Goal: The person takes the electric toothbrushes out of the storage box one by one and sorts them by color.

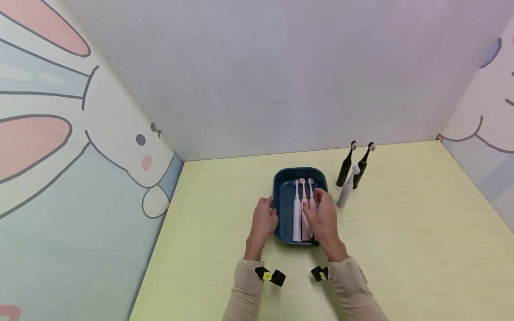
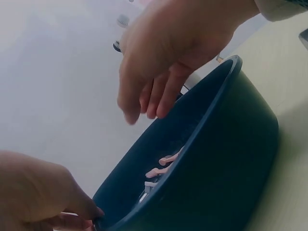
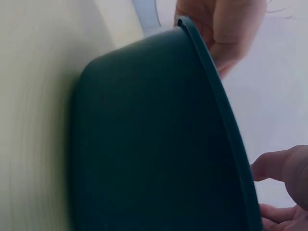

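A dark blue rectangular basin (image 1: pixel 285 200) with rounded corners stands on the table. My left hand (image 1: pixel 264 218) holds its left side, thumb and fingers pinching the rim in the left wrist view. Inside lie a white electric toothbrush (image 1: pixel 296 218) and two pink ones, a middle pink toothbrush (image 1: pixel 305 225) and a right-hand pink toothbrush (image 1: pixel 311 189), side by side with heads away from me. My right hand (image 1: pixel 324 220) hovers over the basin's right side, partly covering the right-hand one. In the left wrist view its fingers (image 2: pixel 166 96) hang loosely bent, nothing between them.
Just right of the basin, two black electric toothbrushes, a left one (image 1: pixel 344 171) and a right one (image 1: pixel 360 171), stand upright with a white toothbrush (image 1: pixel 346 191) in front. The pale yellow table (image 1: pixel 401 232) meets a plain back wall (image 1: pixel 281 89) and side walls with rabbit drawings.
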The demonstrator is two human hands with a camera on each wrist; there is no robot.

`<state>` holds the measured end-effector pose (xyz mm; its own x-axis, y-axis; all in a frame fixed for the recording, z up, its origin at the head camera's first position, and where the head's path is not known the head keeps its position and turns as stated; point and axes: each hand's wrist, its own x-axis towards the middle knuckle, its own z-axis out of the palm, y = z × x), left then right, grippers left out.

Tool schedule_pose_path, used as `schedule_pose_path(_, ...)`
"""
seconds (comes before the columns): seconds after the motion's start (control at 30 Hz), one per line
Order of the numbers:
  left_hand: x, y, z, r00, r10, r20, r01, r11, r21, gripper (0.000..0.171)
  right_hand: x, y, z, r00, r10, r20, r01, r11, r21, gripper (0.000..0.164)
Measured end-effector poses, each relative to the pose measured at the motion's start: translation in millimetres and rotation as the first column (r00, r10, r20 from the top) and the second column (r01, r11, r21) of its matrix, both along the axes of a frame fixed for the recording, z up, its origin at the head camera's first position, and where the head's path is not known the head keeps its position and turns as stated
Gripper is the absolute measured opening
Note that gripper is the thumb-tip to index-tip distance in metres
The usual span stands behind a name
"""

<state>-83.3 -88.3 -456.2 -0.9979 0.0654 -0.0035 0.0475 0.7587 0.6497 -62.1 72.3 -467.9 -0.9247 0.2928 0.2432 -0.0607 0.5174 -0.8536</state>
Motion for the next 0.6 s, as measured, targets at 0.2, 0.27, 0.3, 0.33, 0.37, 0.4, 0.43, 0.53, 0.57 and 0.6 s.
schedule_pose_path(0.2, 0.1, -1, -0.9, 1.0, -0.007, -0.009, 0.007, 1.0, -0.004, 0.04, -5.4, -13, -2.8, 0.984, 0.032, 0.174, -0.044, 0.997, 0.068, 0.052)
schedule_pose_path(0.27, 0.2, -1, -1.1, 1.0, -0.012, -0.015, 0.011, 1.0, -0.004, 0.04, -6.8, -18, -3.5, 0.973, 0.041, 0.225, -0.061, 0.995, 0.084, 0.053)
schedule_pose_path(0.3, 0.3, -1, -1.1, 1.0, -0.015, -0.019, 0.015, 1.0, -0.006, 0.04, -7.8, -20, -4.0, 0.968, 0.048, 0.246, -0.072, 0.993, 0.093, 0.053)
schedule_pose_path(0.33, 0.3, -1, -1.0, 1.0, -0.017, -0.023, 0.017, 1.0, -0.008, 0.04, -8.6, -21, -3.9, 0.962, 0.054, 0.269, -0.084, 0.992, 0.099, 0.053)
schedule_pose_path(0.37, 0.3, -1, -1.2, 0.999, -0.019, -0.026, 0.019, 1.0, -0.011, 0.04, -9.2, -23, -3.7, 0.956, 0.061, 0.288, -0.095, 0.99, 0.106, 0.053)
schedule_pose_path(0.4, 0.3, -1, -1.2, 0.999, -0.021, -0.028, 0.021, 1.0, -0.013, 0.04, -9.7, -24, -3.5, 0.949, 0.067, 0.308, -0.107, 0.988, 0.115, 0.053)
schedule_pose_path(0.43, 0.5, -1, -1.0, 0.999, -0.022, -0.032, 0.021, 1.0, -0.013, 0.039, -10.2, -25, -3.8, 0.943, 0.071, 0.324, -0.117, 0.985, 0.126, 0.053)
schedule_pose_path(0.53, 0.8, -2, -0.6, 0.999, -0.021, -0.038, 0.021, 1.0, -0.016, 0.039, -11.2, -29, -3.7, 0.931, 0.082, 0.356, -0.142, 0.979, 0.146, 0.054)
schedule_pose_path(0.57, 0.9, -2, -0.5, 0.999, -0.02, -0.034, 0.02, 1.0, -0.016, 0.04, -11.4, -30, -3.9, 0.927, 0.084, 0.366, -0.148, 0.977, 0.151, 0.055)
schedule_pose_path(0.6, 0.8, -2, -0.4, 0.999, -0.02, -0.028, 0.019, 1.0, -0.016, 0.04, -11.4, -31, -4.1, 0.922, 0.087, 0.378, -0.156, 0.975, 0.157, 0.056)
